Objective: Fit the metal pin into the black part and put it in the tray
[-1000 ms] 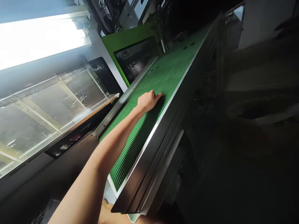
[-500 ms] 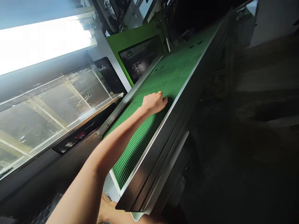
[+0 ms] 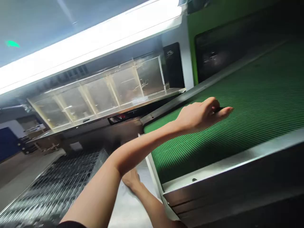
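Note:
My left hand point(image 3: 201, 114) is stretched out over the green conveyor belt point(image 3: 256, 123). Its fingers are curled and the thumb points right; a small dark spot shows between thumb and fingers, too unclear to name. Below the left forearm, my right hand point(image 3: 131, 179) is at a pale, smooth surface point(image 3: 129, 207) beside the belt's near end. The left arm crosses in front and hides the right fingers. A metal side rail point(image 3: 228, 169) borders the belt, with a small dark oval on it.
A long clear-panelled shelf point(image 3: 99, 95) runs along the left under a bright tube light point(image 3: 114, 34). Blurred stacked trays or racks point(image 3: 64, 180) stand at lower left. Behind the belt rises a green machine frame point(image 3: 195, 63) with a dark window.
The view has swung left, bringing the stacked racks and more of the shelf into sight. My left hand now appears farther right and nearer, and my right hand shows more.

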A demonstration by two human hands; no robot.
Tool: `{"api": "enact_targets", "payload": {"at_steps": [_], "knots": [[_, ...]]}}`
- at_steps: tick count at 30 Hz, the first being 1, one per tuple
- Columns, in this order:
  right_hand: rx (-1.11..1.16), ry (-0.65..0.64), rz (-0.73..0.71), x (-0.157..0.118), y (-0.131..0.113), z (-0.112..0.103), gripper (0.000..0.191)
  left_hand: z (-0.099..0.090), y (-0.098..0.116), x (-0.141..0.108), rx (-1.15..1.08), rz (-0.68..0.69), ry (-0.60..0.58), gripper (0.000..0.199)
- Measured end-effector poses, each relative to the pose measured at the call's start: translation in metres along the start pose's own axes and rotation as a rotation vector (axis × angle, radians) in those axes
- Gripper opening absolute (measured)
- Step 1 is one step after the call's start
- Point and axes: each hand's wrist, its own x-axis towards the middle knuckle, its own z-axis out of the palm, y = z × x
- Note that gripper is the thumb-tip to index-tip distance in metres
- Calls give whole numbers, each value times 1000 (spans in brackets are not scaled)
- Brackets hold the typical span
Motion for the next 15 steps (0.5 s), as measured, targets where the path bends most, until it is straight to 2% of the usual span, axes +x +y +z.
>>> {"api": "enact_targets", "payload": {"at_steps": [3,5,6,8,11,13,15], "knots": [[60,-70,36,-4,12,20,25,-53,-27,-102,3,-65,151,28],[115,-79,62,-2,19,26,26,-75,-51,-181,-12,-215,290,32],[150,-85,70,0,21,28,27,-80,-65,-221,-1,-306,357,35],[236,-109,76,4,23,29,36,-79,-92,-298,65,-518,436,35],[358,-150,97,3,20,31,65,-57,-126,-396,201,-769,386,28],[435,-207,135,-2,18,33,74,-38,-138,-442,306,-814,340,26],[636,-288,291,-9,15,35,74,-19,-146,-471,408,-781,299,28]]}}
